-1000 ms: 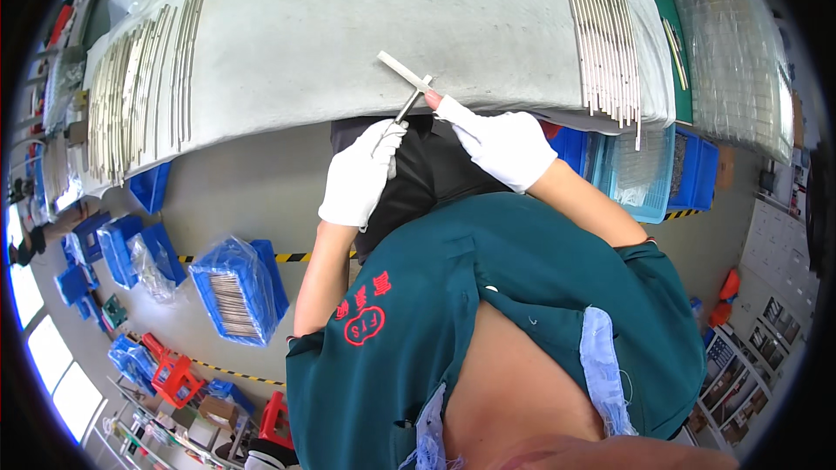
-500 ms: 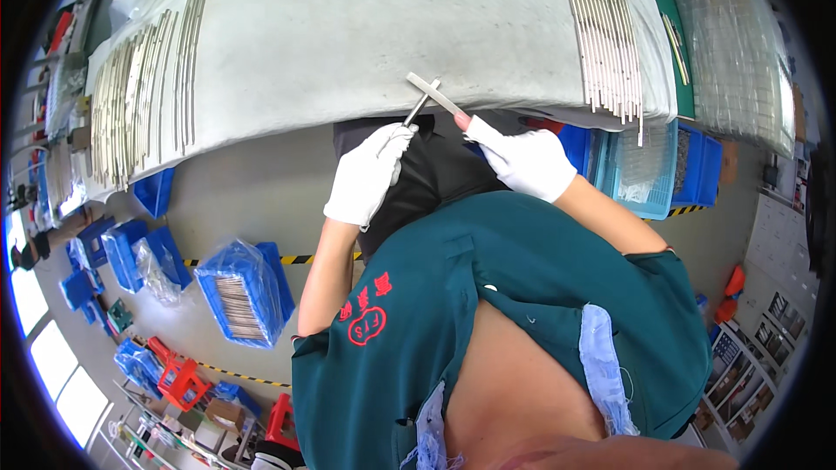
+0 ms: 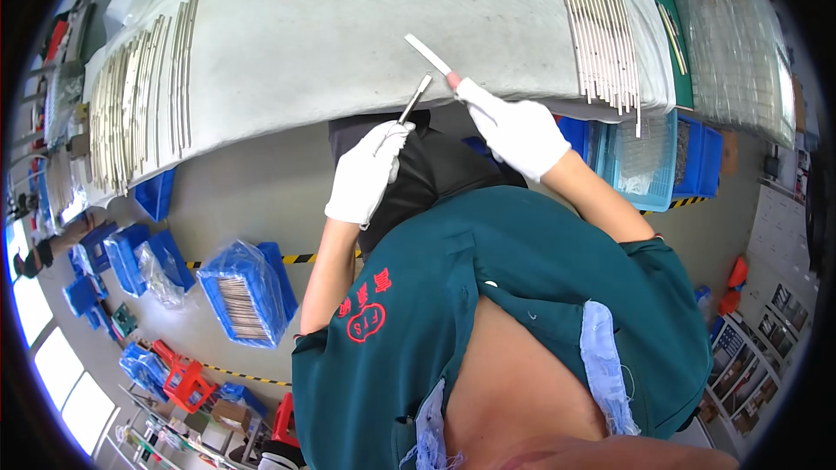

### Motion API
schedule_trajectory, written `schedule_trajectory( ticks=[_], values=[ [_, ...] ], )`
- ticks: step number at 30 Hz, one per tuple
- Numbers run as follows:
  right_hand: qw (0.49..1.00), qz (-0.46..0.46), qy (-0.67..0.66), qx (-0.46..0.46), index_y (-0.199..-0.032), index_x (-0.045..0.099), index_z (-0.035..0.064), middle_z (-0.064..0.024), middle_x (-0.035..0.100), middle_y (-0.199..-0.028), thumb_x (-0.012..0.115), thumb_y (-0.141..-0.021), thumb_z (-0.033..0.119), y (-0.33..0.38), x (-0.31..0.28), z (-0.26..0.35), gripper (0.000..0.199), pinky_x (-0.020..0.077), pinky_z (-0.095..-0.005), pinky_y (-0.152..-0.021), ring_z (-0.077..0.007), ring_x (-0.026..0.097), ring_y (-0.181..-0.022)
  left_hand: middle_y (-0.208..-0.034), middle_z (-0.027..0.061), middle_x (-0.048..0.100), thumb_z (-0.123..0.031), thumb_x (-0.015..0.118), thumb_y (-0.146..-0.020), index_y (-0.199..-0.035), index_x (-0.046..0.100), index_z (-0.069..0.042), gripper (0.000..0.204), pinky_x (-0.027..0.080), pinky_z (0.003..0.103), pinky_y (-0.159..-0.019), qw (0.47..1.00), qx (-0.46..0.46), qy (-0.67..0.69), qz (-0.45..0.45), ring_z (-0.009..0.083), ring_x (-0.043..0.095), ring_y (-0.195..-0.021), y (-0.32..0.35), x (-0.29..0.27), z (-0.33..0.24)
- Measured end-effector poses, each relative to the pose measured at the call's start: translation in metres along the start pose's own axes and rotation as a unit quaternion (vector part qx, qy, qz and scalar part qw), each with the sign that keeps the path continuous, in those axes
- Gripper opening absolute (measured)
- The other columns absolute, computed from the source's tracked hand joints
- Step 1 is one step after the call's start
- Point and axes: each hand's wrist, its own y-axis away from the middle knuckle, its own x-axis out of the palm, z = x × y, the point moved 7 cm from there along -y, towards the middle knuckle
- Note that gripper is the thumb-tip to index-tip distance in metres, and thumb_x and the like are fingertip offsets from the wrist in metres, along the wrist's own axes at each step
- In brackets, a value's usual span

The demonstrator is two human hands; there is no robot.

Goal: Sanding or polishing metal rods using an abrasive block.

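My left hand [image 3: 366, 171], in a white glove, is closed round a thin metal rod [image 3: 414, 99]. The rod's bright tip points up and away, over the front edge of the cloth-covered table. My right hand [image 3: 520, 135], gloved with a bare fingertip showing, grips a flat pale bar [image 3: 427, 53] that angles up and to the left above the white cloth [image 3: 348, 26]. A gap separates the bar from the rod's tip. What lies of the rod inside my left glove is hidden.
Long metal rods lie in a row at the left [image 3: 131, 104] and another at the right [image 3: 601, 35] of the table. Clear plastic trays [image 3: 736, 52] stand far right. Blue bins [image 3: 697, 165] sit below the table; a bagged blue crate of rods [image 3: 239, 296] is on the floor.
My right hand has moved up and away with the flat bar, which crossed the rod before and is now apart from it. The left hand has barely moved.
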Motion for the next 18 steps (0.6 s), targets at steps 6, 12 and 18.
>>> schedule_trajectory(
  ticks=[6,12,18],
  values=[
    [0.995,0.094,-0.014,0.041,-0.139,0.027,0.024,-0.0065,0.056,-0.057,0.046,-0.089,0.024,0.005,0.007,-0.001,0.054,0.0441,-0.0345,-0.044,-0.0236,0.055,-0.045,-0.06,-0.0026,0.047,-0.022,0.046,-0.093,-0.105,0.059,-0.005,0.025,0.032,0.018,-0.04,0.998,-0.057,0.04,0.01,0.0031,0.04,-0.048,-0.002,0.015,0.008],
    [0.994,0.103,-0.043,0.02,-0.141,0.019,0.0242,-0.0072,0.058,-0.059,0.045,-0.089,0.023,0.005,0.009,-0.003,0.058,0.0436,-0.0376,-0.043,-0.0272,0.053,-0.043,-0.057,-0.0016,0.044,-0.021,0.045,-0.093,-0.104,0.058,-0.002,0.025,0.032,0.018,-0.038,0.988,0.015,0.157,0.001,0.0039,0.038,-0.043,-0.02,0.028,0.008],
    [0.997,0.052,-0.058,-0.021,-0.137,0.032,0.0215,-0.0078,0.055,-0.054,0.045,-0.089,0.021,0.0,-0.005,0.013,0.05,0.0413,-0.0354,-0.04,-0.0255,0.05,-0.04,-0.059,0.0002,0.051,-0.018,0.044,-0.092,-0.102,0.056,-0.003,0.021,0.027,0.019,-0.036,0.989,0.035,0.14,-0.042,0.0035,0.034,-0.038,-0.019,0.028,-0.001]
  ],
)
